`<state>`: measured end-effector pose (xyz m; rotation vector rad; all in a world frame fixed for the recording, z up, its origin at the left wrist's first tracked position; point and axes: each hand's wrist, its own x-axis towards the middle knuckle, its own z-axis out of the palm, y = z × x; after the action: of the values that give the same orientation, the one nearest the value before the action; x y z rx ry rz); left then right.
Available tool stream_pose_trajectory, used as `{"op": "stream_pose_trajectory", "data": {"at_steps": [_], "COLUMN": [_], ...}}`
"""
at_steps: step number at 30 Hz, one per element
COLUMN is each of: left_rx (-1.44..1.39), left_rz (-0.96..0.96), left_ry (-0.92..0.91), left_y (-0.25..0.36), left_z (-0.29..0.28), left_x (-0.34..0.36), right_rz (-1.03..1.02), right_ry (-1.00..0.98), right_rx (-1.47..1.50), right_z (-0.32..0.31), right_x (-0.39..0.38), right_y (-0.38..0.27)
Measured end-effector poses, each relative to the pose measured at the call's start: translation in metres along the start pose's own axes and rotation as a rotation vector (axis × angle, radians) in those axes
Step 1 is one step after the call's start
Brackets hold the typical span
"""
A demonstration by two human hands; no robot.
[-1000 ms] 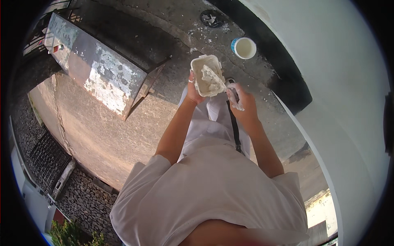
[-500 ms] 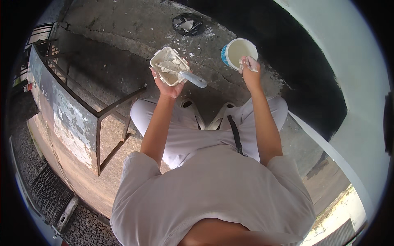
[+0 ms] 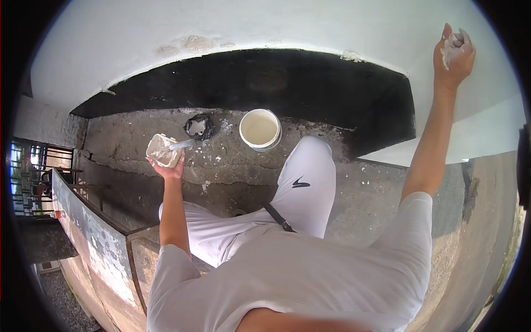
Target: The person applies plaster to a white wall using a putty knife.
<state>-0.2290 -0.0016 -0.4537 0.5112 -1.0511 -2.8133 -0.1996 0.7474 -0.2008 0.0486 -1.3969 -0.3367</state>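
Cradling a pale, squarish container (image 3: 160, 136) from below, the left hand (image 3: 170, 170) sits left of centre in the frame, thumb and fingers curved around the container's underside. White paste (image 3: 159, 149) is smeared over the inside, and a putty knife (image 3: 183, 144) rests in it, the pale handle sticking out past the right rim. At the upper right of the frame the right hand (image 3: 454, 57) is raised on an outstretched arm in front of the white wall (image 3: 287, 21); its fingers are bent and coated with paste, but whether they pinch a lump of it, or touch the wall, I cannot tell. Near the knife handle, left of centre, a crumpled black bag (image 3: 208, 131) with pale scraps inside lies on the speckled concrete floor (image 3: 227, 169). To the bag's right, close to the middle of the frame, stands a white bucket (image 3: 260, 127), well apart from both hands. Above these, a black band (image 3: 271, 74) curves along the foot of the wall. Pale trousers (image 3: 314, 160) fill the lower middle, one knee reaching up near the bucket, and a board (image 3: 99, 243) with flaking paint slants through the lower left.
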Motion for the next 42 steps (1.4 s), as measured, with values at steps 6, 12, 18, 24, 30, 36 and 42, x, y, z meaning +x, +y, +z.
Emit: {"op": "stream_pose_trajectory", "data": {"at_steps": [6, 12, 18, 24, 30, 36, 42], "left_rx": [-0.078, -0.204, -0.118, -0.149, -0.201, -0.181, -0.199], "left_rz": [0.145, 0.200, 0.065, -0.074, -0.174, -0.315, -0.343], "left_ry": [-0.129, -0.253, -0.159, -0.098, -0.064, -0.087, -0.130], "left_y": [0.021, 0.021, 0.027, 0.002, -0.033, -0.055, -0.053], "left_z": [0.048, 0.094, 0.013, -0.066, -0.097, -0.084, -0.082], "left_x": [0.040, 0.036, 0.028, 0.023, 0.010, 0.021, 0.020], "right_rz": [0.001, -0.017, -0.096, 0.238, 0.898, 1.580, 2.137], "right_ry": [-0.042, -0.153, -0.228, -0.399, -1.261, -1.617, -1.850], "right_rx": [-0.111, -0.135, -0.243, -0.460, 0.597, 0.312, 0.389], "right_z": [-0.030, -0.041, -0.027, -0.025, -0.071, -0.126, -0.155], "right_x": [0.004, 0.002, -0.014, -0.027, -0.097, -0.305, -0.376], "right_y": [-0.022, -0.006, 0.002, -0.014, -0.353, -0.486, -0.504]}}
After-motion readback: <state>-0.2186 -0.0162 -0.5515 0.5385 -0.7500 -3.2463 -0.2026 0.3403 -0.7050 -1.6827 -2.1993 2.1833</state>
